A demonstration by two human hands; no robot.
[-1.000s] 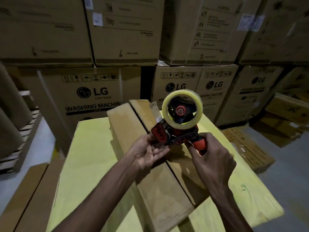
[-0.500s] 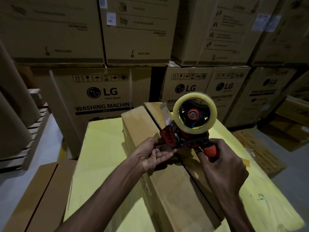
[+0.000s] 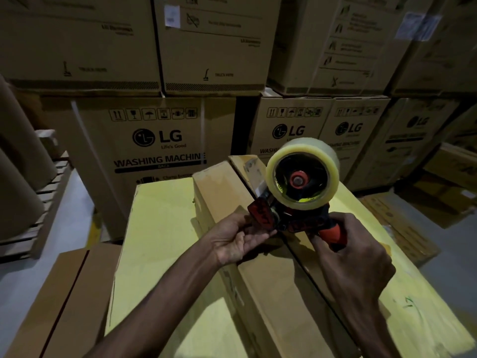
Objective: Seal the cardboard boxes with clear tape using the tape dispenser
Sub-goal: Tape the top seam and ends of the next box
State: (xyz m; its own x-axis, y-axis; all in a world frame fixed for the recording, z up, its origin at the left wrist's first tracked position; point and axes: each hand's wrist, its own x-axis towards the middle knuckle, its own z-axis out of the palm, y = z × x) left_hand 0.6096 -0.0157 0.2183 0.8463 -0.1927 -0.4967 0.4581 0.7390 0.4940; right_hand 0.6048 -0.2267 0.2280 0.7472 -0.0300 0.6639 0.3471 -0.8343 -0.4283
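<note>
Tape dispenser (image 3: 294, 218) over cardboard box (image 3: 271, 293) | right hand (image 3: 356, 259) grips handle | left hand (image 3: 237, 239) fingers (image 3: 258, 236) pinch front end

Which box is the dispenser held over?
The plain brown box lying on the yellow surface, under the dispenser; the LG-printed boxes stand stacked behind.

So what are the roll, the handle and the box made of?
Roll: glossy clear plastic tape, judging by its pale translucent sheen. Handle: orange, probably matte plastic or rubber. Box: dull brown cardboard, with folded flaps meeting at a seam.
</note>
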